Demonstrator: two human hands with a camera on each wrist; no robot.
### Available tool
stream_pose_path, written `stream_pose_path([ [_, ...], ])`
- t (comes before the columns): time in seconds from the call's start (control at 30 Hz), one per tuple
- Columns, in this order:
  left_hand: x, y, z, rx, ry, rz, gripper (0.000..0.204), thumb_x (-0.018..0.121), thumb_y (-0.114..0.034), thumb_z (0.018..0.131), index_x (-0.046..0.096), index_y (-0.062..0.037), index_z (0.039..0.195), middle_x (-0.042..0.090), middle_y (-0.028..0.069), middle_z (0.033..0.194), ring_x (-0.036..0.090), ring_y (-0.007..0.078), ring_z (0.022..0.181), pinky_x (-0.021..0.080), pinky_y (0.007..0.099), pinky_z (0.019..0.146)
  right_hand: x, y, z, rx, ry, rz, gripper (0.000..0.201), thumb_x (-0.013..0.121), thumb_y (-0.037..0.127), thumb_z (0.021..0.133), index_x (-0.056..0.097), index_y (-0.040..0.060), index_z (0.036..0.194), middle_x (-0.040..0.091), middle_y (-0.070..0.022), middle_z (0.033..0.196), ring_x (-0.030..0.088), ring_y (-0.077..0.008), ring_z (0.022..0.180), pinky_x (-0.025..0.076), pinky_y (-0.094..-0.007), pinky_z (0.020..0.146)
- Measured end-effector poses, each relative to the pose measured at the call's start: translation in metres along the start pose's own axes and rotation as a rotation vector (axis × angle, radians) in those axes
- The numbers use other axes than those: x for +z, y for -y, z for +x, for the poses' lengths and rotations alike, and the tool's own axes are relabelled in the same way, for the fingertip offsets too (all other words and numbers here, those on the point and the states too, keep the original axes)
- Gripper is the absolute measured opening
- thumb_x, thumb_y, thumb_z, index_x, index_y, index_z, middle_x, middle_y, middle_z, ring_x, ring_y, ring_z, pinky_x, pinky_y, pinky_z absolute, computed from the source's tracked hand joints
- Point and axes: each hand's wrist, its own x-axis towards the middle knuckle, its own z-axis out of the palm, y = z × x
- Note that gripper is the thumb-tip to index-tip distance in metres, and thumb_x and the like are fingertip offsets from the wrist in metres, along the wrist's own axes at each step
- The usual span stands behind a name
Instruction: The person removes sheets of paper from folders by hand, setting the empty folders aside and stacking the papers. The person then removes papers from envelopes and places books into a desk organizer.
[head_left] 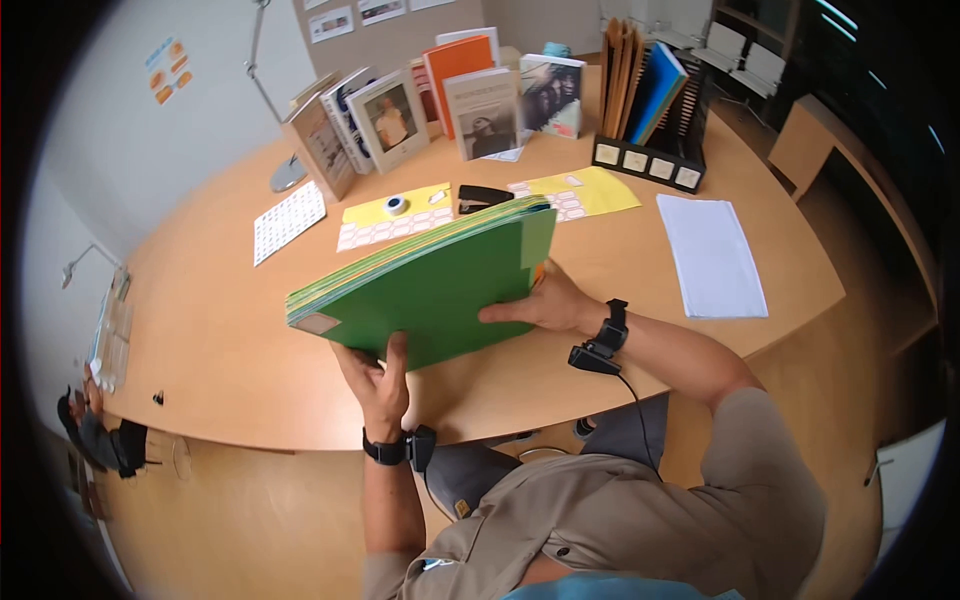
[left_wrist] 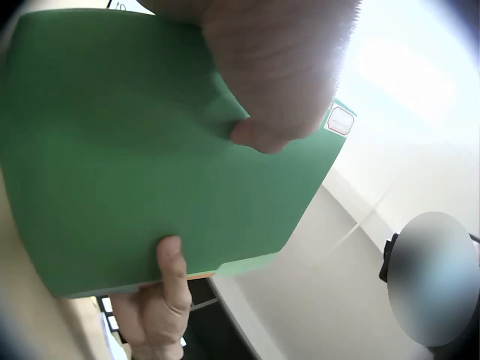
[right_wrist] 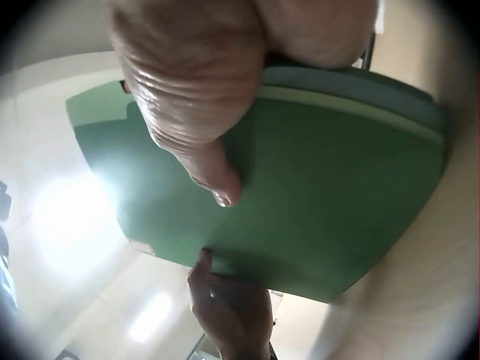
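Observation:
A stack of file folders (head_left: 430, 285), green in front with yellow, orange and pale edges behind, stands tilted over the near part of the desk. My left hand (head_left: 375, 385) grips its lower left edge, thumb on the green face and the other fingers hidden beneath. At the right end my right hand (head_left: 550, 298) holds it, thumb flat across the front. The left wrist view shows the green cover (left_wrist: 135, 150) with both thumbs pressed on it. In the right wrist view the right thumb lies on the cover (right_wrist: 322, 187), and the left hand (right_wrist: 232, 311) holds the opposite edge.
Beyond the folders lie a black stapler (head_left: 485, 196), a small round blue-and-white item (head_left: 397, 205) and yellow label sheets (head_left: 600, 190). Books (head_left: 390, 122) stand at the back beside a black file holder (head_left: 650, 168). White paper (head_left: 710, 255) lies right; another person (head_left: 95, 435) is far left.

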Motion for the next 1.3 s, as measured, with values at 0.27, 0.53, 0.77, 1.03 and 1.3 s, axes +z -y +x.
stream_pose_path([
  [0.27,-0.010,0.010,-0.014,-0.180,0.067,-0.078,0.067,0.071,-0.006,0.105,0.036,0.0032,0.161,0.049,0.0129,0.156,0.045,0.0216,0.142,0.035,0.0363,0.120,0.010,-0.008,-0.008,0.048,-0.168,-0.140,0.061,0.098,0.018,0.078,0.070,0.0036,0.130,0.076,-0.0053,0.118,0.068,-0.0159,0.110,0.055,-0.0348,0.101],
  [0.53,-0.019,0.006,-0.003,-0.260,0.163,-0.068,0.049,0.068,-0.005,0.106,0.046,0.0038,0.149,0.059,0.0099,0.139,0.054,0.0194,0.127,0.041,0.0338,0.113,0.006,-0.024,-0.011,0.132,-0.059,-0.271,0.059,0.096,0.020,0.080,0.070,0.0031,0.130,0.077,-0.0080,0.119,0.069,-0.0169,0.109,0.055,-0.0342,0.101],
  [0.77,-0.021,0.000,0.005,-0.032,0.059,0.197,0.061,0.070,-0.004,0.103,0.043,0.0041,0.156,0.058,0.0156,0.145,0.055,0.0231,0.132,0.042,0.0363,0.115,0.021,-0.034,-0.011,-0.017,-0.002,-0.168,0.036,0.089,0.027,0.087,0.075,-0.0003,0.106,0.074,-0.0044,0.082,0.062,-0.0114,0.067,0.056,-0.0318,0.065],
  [1.03,-0.123,0.031,0.047,-0.738,0.023,0.077,0.050,0.067,-0.006,0.091,0.060,0.0027,0.139,0.066,0.0073,0.117,0.062,0.0186,0.102,0.053,0.0345,0.093,0.060,0.000,-0.005,0.571,0.192,0.087,0.033,0.066,0.020,0.107,0.063,-0.0098,0.120,0.076,-0.0144,0.091,0.078,-0.0207,0.073,0.060,-0.0279,0.053],
  [1.3,-0.216,0.055,0.099,-0.822,0.153,0.294,0.040,0.070,-0.006,0.087,0.066,0.0008,0.127,0.065,0.0043,0.101,0.064,0.0163,0.086,0.056,0.0316,0.077,0.038,-0.017,-0.023,0.581,0.280,-0.072,0.025,0.069,0.016,0.099,0.069,-0.0052,0.112,0.076,-0.0132,0.087,0.077,-0.0181,0.068,0.059,-0.0286,0.052],
])
